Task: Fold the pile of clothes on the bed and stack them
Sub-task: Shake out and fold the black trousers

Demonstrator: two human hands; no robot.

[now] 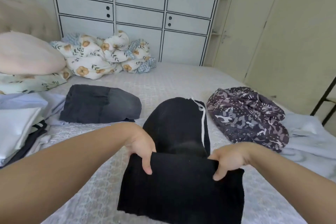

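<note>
A black garment point(180, 192) with a white drawstring lies lengthwise on the pale bedspread point(87, 178) in front of me. Its near part is lifted into a fold. My left hand point(141, 146) grips the fold's left corner, thumb on top and fingers underneath. My right hand point(227, 160) pinches the right corner in the same way. Folded dark grey jeans point(101, 104) lie to the left behind my left arm. A crumpled purple patterned garment point(249, 116) lies unfolded on the right.
A stack of folded white and dark clothes point(18, 132) sits at the left edge. Pillows point(27, 54) and a bunched floral duvet point(103, 54) fill the head of the bed. A white wardrobe point(138, 14) stands behind, with a door point(254, 23) at the right.
</note>
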